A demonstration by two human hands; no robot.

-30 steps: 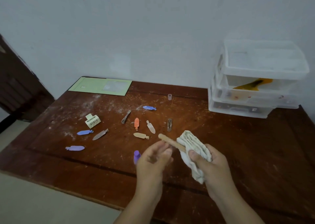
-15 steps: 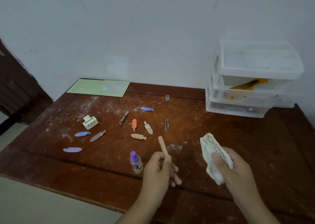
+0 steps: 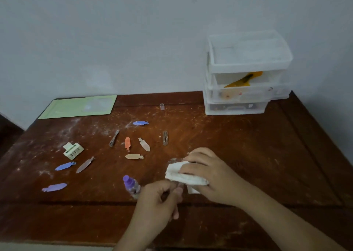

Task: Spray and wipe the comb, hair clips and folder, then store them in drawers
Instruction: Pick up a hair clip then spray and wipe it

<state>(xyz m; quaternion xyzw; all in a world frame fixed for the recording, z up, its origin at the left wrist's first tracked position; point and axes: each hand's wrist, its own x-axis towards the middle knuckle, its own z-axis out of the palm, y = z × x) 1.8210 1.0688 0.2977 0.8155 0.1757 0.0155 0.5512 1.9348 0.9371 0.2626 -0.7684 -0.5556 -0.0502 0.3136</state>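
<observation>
Fingers (image 3: 193, 166): right hand (image 3: 208, 174) clamps white cloth (image 3: 183, 176); left hand (image 3: 160, 199) pinches a clip, mostly hidden
Beside left fingers: purple-capped spray bottle (image 3: 130, 185)
Beyond fingers: loose hair clips (image 3: 133, 156) on bench (image 3: 267, 164)

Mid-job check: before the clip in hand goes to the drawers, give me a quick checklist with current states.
1. Cloth in the right hand: ok, pressed against the table.
2. Clip in the left hand: cannot tell, the fingers hide it.
3. Spray bottle clear of the hands: not ok, it stands right beside the left hand.
4. Drawer unit open to take a clip: cannot tell.
5. Other clips cleaned: not ok, about ten lie loose, such as the orange clip.
6. Green folder stored: not ok, at the table's far left.
</observation>
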